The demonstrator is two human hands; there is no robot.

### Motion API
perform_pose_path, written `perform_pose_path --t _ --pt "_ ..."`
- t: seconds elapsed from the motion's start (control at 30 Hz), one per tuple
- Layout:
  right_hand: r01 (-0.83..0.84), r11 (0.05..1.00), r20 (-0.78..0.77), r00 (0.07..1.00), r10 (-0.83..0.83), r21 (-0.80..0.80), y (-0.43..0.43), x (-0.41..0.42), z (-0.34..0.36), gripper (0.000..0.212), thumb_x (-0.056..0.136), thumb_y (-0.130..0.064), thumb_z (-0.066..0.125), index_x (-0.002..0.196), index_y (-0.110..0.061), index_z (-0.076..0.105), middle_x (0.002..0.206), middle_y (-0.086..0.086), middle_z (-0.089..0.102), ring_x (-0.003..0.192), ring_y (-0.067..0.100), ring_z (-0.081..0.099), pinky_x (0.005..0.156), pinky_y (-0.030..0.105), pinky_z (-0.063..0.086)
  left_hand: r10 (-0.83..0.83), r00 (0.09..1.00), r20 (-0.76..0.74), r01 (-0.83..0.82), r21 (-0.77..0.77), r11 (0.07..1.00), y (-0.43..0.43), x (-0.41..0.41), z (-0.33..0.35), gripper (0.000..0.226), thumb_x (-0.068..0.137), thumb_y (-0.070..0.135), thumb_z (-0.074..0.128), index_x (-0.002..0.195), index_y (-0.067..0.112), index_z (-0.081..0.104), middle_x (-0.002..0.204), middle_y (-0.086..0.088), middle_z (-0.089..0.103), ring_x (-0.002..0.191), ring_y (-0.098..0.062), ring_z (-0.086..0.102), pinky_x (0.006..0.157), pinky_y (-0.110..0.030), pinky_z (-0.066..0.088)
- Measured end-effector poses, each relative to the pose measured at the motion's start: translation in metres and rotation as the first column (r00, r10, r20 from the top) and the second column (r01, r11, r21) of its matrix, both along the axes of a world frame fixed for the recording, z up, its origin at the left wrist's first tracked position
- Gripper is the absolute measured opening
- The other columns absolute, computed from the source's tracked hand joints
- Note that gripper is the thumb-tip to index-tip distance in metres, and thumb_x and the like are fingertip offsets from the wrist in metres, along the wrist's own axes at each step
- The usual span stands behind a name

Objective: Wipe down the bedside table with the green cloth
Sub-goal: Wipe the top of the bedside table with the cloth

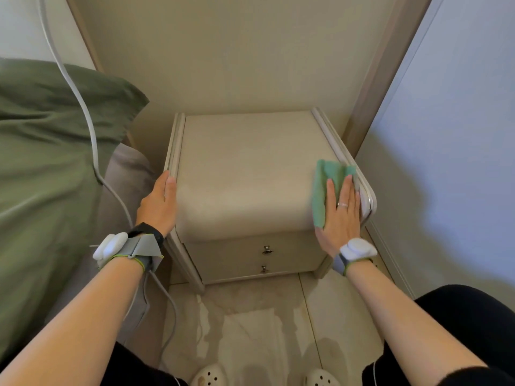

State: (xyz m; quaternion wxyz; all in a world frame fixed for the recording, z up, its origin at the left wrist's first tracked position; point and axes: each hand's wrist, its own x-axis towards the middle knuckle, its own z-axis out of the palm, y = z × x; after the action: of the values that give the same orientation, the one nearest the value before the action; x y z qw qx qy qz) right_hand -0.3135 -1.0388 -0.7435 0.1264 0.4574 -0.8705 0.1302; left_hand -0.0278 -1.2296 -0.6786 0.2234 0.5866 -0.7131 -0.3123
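Observation:
The cream bedside table [245,174] stands in the middle, with a raised rim on its left and right sides. A green cloth [326,179] lies on the top at the front right corner. My right hand [341,213] presses flat on the cloth with straight fingers, next to the right rim. My left hand [160,203] rests on the table's left rim near the front, fingers straight along the edge.
A bed with a green pillow [50,151] sits close on the left, and a white cable [83,107] hangs across it. A wall [446,135] is tight against the table's right. Two drawers with metal knobs [267,249] face me. Tiled floor lies below.

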Motion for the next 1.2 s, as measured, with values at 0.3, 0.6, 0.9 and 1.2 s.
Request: perform_pose_path --t 0.3,0.6,0.9,1.2 --pt "0.007 1.000 0.113 0.994 -0.006 -0.007 0.031 0.016 -0.057 0.070 0.083 -0.024 0.031 0.146 -0.005 0.008 0.146 0.039 0.019 0.135 0.052 0.015 0.106 0.062 0.032 0.001 1.000 -0.015 -0.001 -0.016 1.000 0.000 -0.001 -0.001 0.056 0.098 0.054 0.013 0.148 0.033 0.025 0.146 -0.013 0.044 0.133 -0.041 0.039 0.110 -0.048 0.028" --pt "-0.086 0.993 -0.164 0.984 0.073 -0.076 0.011 -0.009 -0.029 0.074 0.083 -0.043 0.040 0.144 -0.005 0.024 0.149 0.030 0.020 0.140 0.042 0.011 0.117 0.044 -0.008 -0.005 1.000 0.005 0.005 -0.022 1.000 0.002 -0.002 0.002 0.054 0.100 0.048 0.014 0.150 0.028 0.022 0.147 -0.014 0.042 0.134 -0.039 0.037 0.110 -0.045 0.028" --pt "-0.050 0.970 -0.049 0.998 0.040 -0.236 -0.006 0.027 -0.063 0.083 0.086 -0.041 0.038 0.149 -0.017 -0.011 0.151 0.019 -0.030 0.141 0.043 -0.020 0.113 0.061 -0.007 -0.001 1.000 0.021 0.002 -0.047 0.999 0.001 -0.003 0.001 0.054 0.100 0.047 0.014 0.149 0.027 0.023 0.147 -0.012 0.043 0.133 -0.038 0.038 0.108 -0.045 0.029" --pt "-0.451 0.891 -0.369 0.837 0.404 -0.047 -0.081 0.143 -0.055 0.065 0.087 -0.049 0.043 0.147 -0.032 0.022 0.157 0.017 -0.005 0.146 0.036 0.000 0.116 0.052 0.003 0.000 1.000 -0.004 0.000 -0.014 1.000 -0.001 0.001 -0.001 0.054 0.099 0.050 0.012 0.149 0.031 0.023 0.148 -0.011 0.041 0.135 -0.038 0.036 0.110 -0.044 0.026"
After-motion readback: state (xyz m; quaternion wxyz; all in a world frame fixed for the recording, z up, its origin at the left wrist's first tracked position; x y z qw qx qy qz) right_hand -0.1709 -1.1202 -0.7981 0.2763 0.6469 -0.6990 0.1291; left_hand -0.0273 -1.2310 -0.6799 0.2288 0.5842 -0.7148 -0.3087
